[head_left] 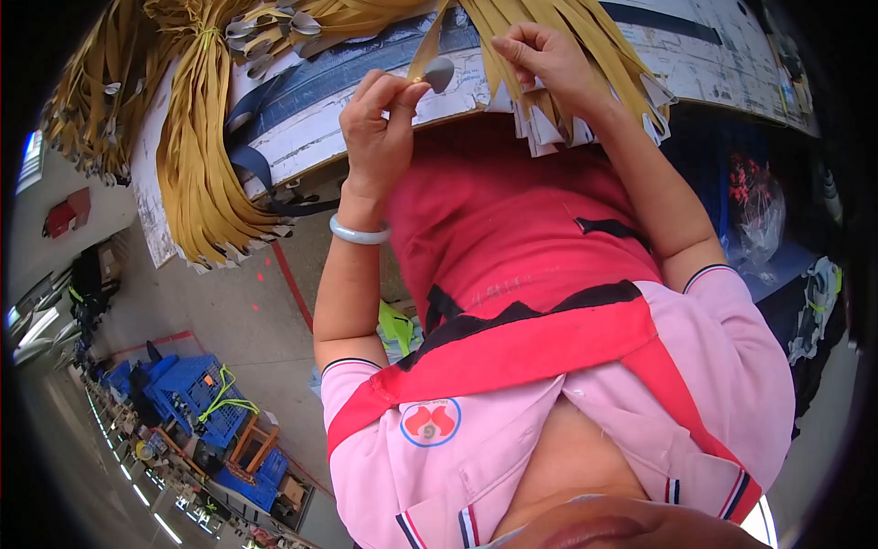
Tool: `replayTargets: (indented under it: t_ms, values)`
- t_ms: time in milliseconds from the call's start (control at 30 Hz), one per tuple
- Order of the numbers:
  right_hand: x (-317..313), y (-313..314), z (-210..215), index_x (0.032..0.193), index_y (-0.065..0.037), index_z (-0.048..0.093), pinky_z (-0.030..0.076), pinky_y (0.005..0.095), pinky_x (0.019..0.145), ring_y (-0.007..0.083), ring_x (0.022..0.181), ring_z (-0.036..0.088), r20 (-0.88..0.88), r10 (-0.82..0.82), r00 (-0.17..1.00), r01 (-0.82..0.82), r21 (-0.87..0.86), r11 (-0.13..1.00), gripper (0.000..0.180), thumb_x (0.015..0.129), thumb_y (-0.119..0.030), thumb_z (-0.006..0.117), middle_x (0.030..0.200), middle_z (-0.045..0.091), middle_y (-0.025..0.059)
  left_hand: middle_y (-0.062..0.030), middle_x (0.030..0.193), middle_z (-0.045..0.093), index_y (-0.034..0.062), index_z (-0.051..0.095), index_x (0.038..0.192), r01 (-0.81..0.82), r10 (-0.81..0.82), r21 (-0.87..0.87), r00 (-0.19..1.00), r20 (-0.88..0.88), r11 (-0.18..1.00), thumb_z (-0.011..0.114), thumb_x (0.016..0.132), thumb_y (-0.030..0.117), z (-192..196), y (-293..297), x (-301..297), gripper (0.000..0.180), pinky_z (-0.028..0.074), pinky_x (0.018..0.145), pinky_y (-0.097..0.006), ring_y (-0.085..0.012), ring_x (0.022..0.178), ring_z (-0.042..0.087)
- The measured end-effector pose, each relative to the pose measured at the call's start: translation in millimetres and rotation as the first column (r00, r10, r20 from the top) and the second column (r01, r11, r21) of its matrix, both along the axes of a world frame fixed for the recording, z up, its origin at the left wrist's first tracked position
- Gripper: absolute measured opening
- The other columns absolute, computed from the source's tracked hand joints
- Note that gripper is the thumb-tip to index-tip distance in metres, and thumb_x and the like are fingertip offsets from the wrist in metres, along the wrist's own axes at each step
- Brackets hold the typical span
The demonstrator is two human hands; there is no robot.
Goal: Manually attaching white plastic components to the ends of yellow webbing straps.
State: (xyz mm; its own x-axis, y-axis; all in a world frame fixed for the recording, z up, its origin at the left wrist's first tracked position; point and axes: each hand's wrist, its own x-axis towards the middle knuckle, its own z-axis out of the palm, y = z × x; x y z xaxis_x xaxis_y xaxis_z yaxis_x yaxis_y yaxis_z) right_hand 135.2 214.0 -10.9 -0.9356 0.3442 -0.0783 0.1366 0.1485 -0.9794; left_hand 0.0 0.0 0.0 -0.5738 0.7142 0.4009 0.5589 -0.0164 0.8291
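We look down on a workshop with a grey floor [265, 343], and at 12 o'clock a scuffed white tabletop [302, 148] carries bundles of tan strips. The left hand [377, 128], toward 11 o'clock, pinches the end of one tan strip [425, 57] between thumb and fingers above the near edge, just beside a grey oval piece [441, 77]. The right hand [558, 78], at 1 o'clock, is over the wide bundle [613, 55] with its fingers curled in; we cannot tell whether they grip anything. In our judgement the small pinch is the weak point: if it loosens, the strip could slip away among its neighbours. The wide bundle's pale ends [540, 130] overhang the edge by the red apron [512, 201], so a drag of the right forearm could pull some down. At 10 o'clock the long bundle [197, 156] droops past the edge too, and the dark blue strap [253, 163] looped beside it might snag. As for containers, a blue crate [178, 389] sits at 8 o'clock under a draped green cord [240, 403], its contents too small to make out; at 3 o'clock a clear plastic bag [761, 224] shows red pieces [743, 174] near its top.
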Motion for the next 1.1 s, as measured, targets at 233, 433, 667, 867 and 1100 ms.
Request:
replayTargets:
  t_ms: [233,433,667,867,1100]
  values:
    - [-2.0,-39.1,13.4,0.093,-0.008,0.062,0.044,0.018,0.053,0.004,0.06,0.054,0.063,0.089,0.994,-0.066,-0.301,0.951,0.04,0.097,-0.047,0.056,0.07,0.054,-0.0031,-0.0052,0.07,0.055,-0.0011,0.064,0.081,0.055,-0.06,0.038,0.988,0.145,0.998,0.068,0.088,0.004,-14.2,7.1,9.6,0.01,0.042,0.052,-0.025,-0.0118,0.058,0.055]
    - [-9.5,-34.4,4.7,0.084,-0.009,0.06,0.036,0.0172,0.051,0.0023,0.056,0.046,-0.049,0.03,0.998,-0.048,-0.421,0.906,0.026,0.094,-0.033,0.066,0.067,0.051,-0.0056,-0.0051,0.068,0.052,-0.0007,0.06,0.078,0.054,-0.057,0.03,0.994,0.095,0.998,0.066,0.088,0.002,-8.5,14.4,20.0,0.013,0.04,0.052,-0.027,-0.0138,0.057,0.051]
    - [-4.3,-12.4,22.9,0.091,-0.008,0.063,0.04,0.0174,0.053,0.0012,0.06,0.049,-0.051,-0.027,0.998,0.015,-0.223,0.975,0.023,0.096,-0.03,0.063,0.073,0.053,-0.0055,-0.006,0.076,0.061,0.0004,0.061,0.092,-0.241,0.17,0.135,0.901,0.4,0.961,0.055,0.101,0.02,-4.9,-22.0,-26.2,0.022,0.045,0.056,-0.023,-0.0104,0.058,0.056]
    - [24.4,19.3,14.8,0.102,-0.007,0.062,0.044,0.0186,0.057,0.0042,0.066,0.055,-0.033,-0.134,0.99,0.134,0.006,0.991,0.023,0.096,-0.029,0.063,0.074,0.056,-0.0039,-0.0082,0.094,0.064,-0.0006,0.06,0.114,-0.496,0.336,0.199,0.783,0.524,0.845,0.056,0.098,0.01,-7.5,-71.8,-89.9,0.019,0.054,0.064,-0.025,-0.0151,0.075,0.065]
    - [34.1,6.5,10.1,0.098,-0.007,0.06,0.049,0.0412,0.08,0.0345,0.095,0.06,0.238,0.135,0.962,-0.269,0.736,0.621,0.015,0.085,-0.013,0.065,0.11,0.056,0.0113,-0.0047,0.083,0.06,0.0001,0.068,0.098,0.073,-0.041,-0.117,0.966,0.256,0.99,0.061,0.092,0.0,-35.6,-6.0,16.5,0.01,0.047,0.064,-0.022,-0.0105,0.069,0.059]
